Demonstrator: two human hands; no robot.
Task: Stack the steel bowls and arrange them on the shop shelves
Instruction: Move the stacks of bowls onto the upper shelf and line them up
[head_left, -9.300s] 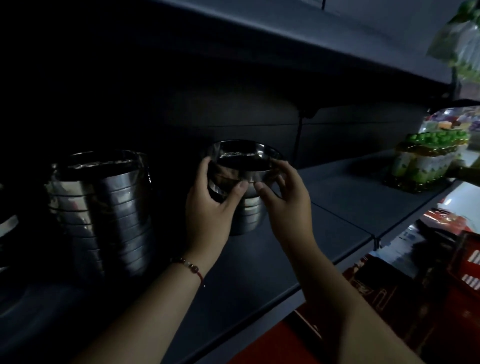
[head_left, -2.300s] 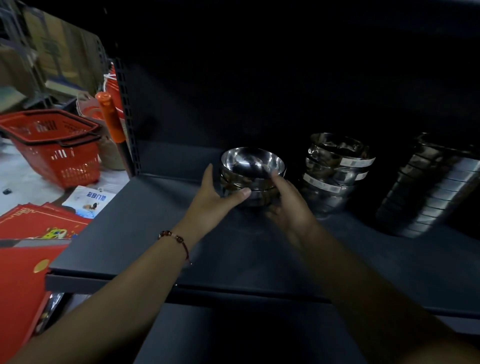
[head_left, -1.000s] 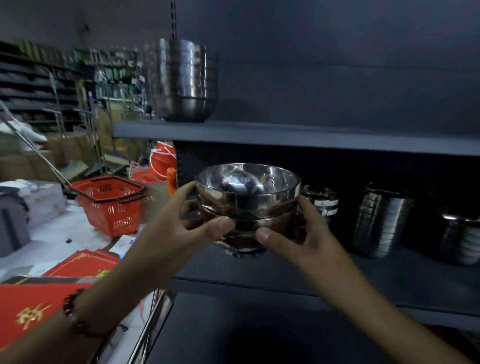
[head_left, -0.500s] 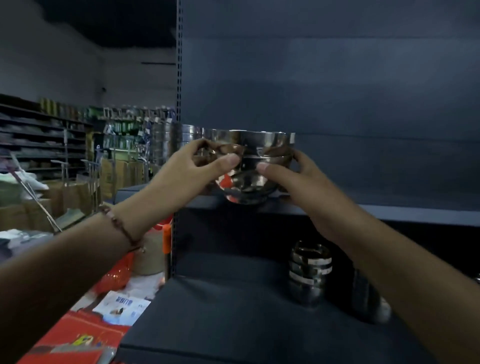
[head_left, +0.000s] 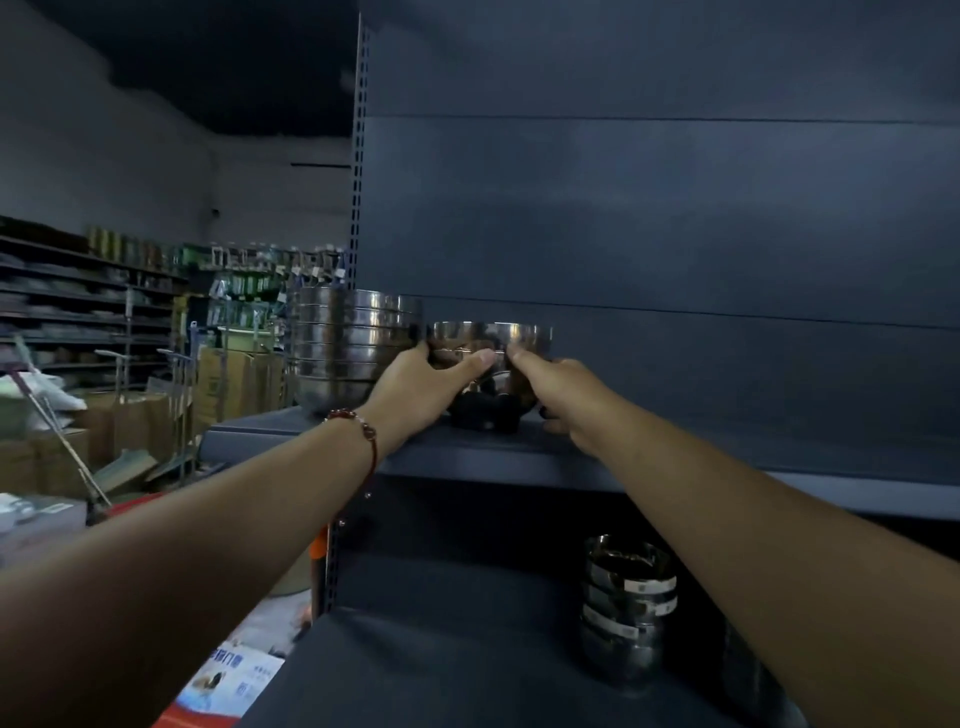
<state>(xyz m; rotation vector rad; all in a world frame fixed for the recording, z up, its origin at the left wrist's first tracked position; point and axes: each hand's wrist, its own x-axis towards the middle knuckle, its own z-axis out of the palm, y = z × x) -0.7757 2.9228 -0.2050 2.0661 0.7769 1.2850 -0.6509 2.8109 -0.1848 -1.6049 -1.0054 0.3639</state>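
Since a moment ago my small stack of shiny steel bowls (head_left: 491, 374) has come down onto the dark grey upper shelf (head_left: 519, 457). My left hand (head_left: 423, 387) and right hand (head_left: 561, 387) grip it, their fingers curled round it, a taller steel bowl stack (head_left: 348, 345) just beside my left fingers.

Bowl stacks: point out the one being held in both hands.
The short stack on the upper shelf, gripped by left hand and right hand. The taller stack beside it and the labelled stack below stand untouched.

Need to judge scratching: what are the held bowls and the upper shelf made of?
Held bowls: polished metal, likely steel; bright mirror-like reflections on the walls. Upper shelf: looks like matte dark-grey painted metal, flat with no glare, though coating is uncertain.
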